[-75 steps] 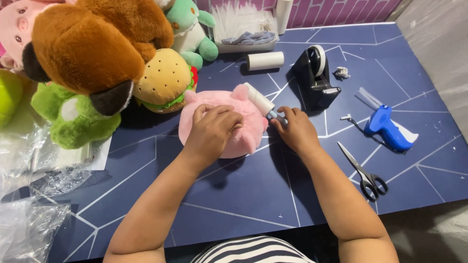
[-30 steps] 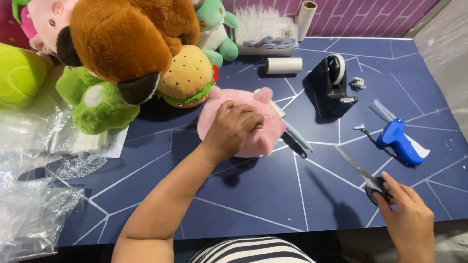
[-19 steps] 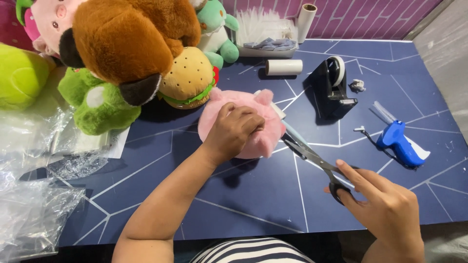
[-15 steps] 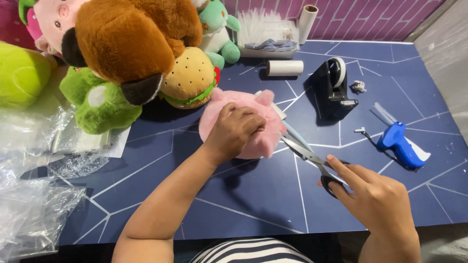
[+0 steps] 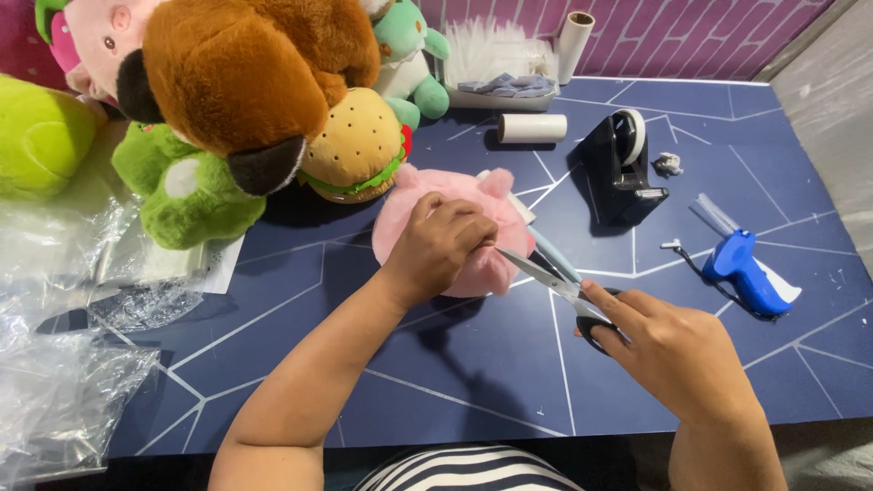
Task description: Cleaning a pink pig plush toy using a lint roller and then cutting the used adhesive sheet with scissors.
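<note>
Head view. The left hand [image 5: 443, 244] presses down on the pink plush toy [image 5: 455, 227] at the centre of the frame, fingers curled over its right edge. The right hand [image 5: 677, 350], lower right, is closed around the handles of the scissors [image 5: 555, 282], whose blades point up-left, tips just beside the left fingers; whether the blades are parted cannot be told. For a clean snip, the plush is best pinned flat, the fingertips kept clear of the blade tips, and only the small part at the edge cut. Tape dispenser [image 5: 623, 168] and blue tagging gun [image 5: 747, 277] lie at right.
</note>
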